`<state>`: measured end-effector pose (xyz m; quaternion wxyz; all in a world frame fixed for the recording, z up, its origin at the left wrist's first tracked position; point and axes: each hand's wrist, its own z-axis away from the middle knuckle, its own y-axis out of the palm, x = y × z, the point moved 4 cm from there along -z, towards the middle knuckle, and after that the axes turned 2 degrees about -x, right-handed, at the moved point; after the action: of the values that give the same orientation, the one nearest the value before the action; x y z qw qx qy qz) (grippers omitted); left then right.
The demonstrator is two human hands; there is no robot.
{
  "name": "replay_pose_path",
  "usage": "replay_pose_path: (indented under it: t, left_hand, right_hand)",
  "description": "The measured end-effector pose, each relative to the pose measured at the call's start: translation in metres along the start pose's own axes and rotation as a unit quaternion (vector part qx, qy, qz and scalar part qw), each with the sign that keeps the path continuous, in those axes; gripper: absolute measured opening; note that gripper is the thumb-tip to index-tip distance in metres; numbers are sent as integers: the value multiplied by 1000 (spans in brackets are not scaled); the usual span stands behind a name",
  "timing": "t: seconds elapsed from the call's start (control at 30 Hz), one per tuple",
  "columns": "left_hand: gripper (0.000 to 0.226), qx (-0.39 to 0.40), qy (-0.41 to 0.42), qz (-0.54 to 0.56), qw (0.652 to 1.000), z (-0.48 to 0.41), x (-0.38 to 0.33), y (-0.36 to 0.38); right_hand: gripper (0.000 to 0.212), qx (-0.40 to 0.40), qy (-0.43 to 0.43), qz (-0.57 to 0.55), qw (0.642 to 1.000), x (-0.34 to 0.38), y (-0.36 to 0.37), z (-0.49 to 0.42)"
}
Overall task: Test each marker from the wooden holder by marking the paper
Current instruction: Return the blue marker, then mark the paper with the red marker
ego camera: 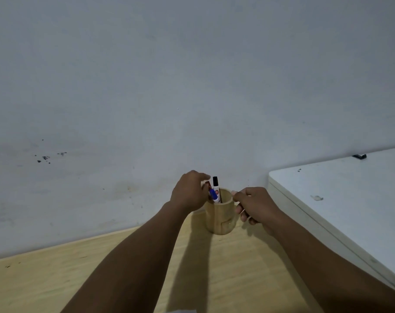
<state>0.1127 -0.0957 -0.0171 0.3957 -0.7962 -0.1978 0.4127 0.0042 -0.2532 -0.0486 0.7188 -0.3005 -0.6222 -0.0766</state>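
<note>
Three markers visible in wooden holder [219, 213] at desk's far edge. Left hand [189, 192] pinching blue-capped marker [212, 194]; right hand [255, 203] curled at rim, steadying. Paper barely visible; testing likely early.

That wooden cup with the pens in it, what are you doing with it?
A person is reaching into the wooden cup, which stands on a light wooden table by the wall. The left hand is closed around markers at the cup's left side; a blue-capped marker shows beside the fingers. A black-capped marker stands upright in the cup. The right hand pinches the cup's right rim. Only a sliver of white, maybe the paper, shows at the bottom edge.
</note>
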Motion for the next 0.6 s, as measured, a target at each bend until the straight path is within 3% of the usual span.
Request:
replay_pose_path:
  t: [0.23,0.43,0.6]
  left_hand:
    - [8,-45,-22,34,998,1,-1,-13]
    - [8,-129,-6,84,988,25,-6,-71]
    - [15,-157,-25,124,980,71,4,-125]
  right_hand:
    - [25,16,5,-2,1000,0,6,11]
    - [26,45,38,-80,995,32,28,41]
    - [68,154,118,-233,953,59,94,83]
